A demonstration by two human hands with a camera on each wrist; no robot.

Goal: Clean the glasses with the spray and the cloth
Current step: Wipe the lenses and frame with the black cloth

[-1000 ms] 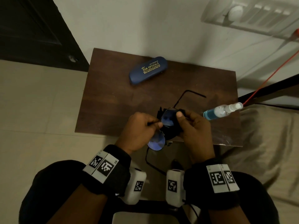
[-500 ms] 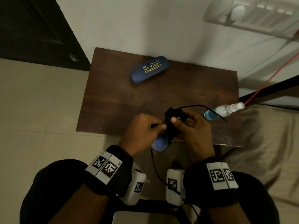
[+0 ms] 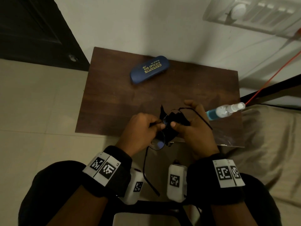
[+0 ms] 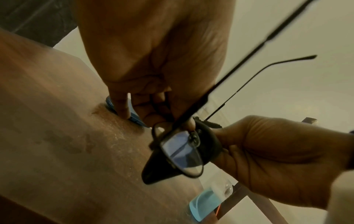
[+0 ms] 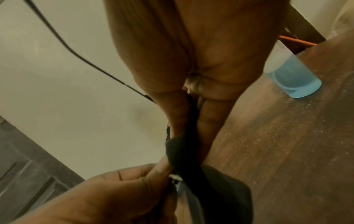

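Thin black-framed glasses [image 3: 158,145] [image 4: 182,153] hang over the table's near edge. My left hand [image 3: 143,126] pinches the frame near the bridge. My right hand [image 3: 192,128] pinches a black cloth [image 3: 175,123] [image 4: 207,144] [image 5: 191,160] folded over the other lens, thumb on top. One lens [image 4: 180,151] shows bare below the hands; the other is hidden in the cloth. The temple arms stick out, one toward my lap, one past my right hand. A clear spray bottle [image 3: 224,110] [image 5: 291,75] with blue liquid lies on the table just right of my right hand.
A blue glasses case [image 3: 149,69] lies at the back of the small dark wooden table [image 3: 114,98]. A wall stands behind it, a dark door at the left, tiled floor below. A red cord [image 3: 273,75] and a beige bed [image 3: 263,144] are at the right.
The glasses turned in my hands: the far temple arm swung right over my right hand. The cloth now covers the upper lens, which showed blue a second ago.
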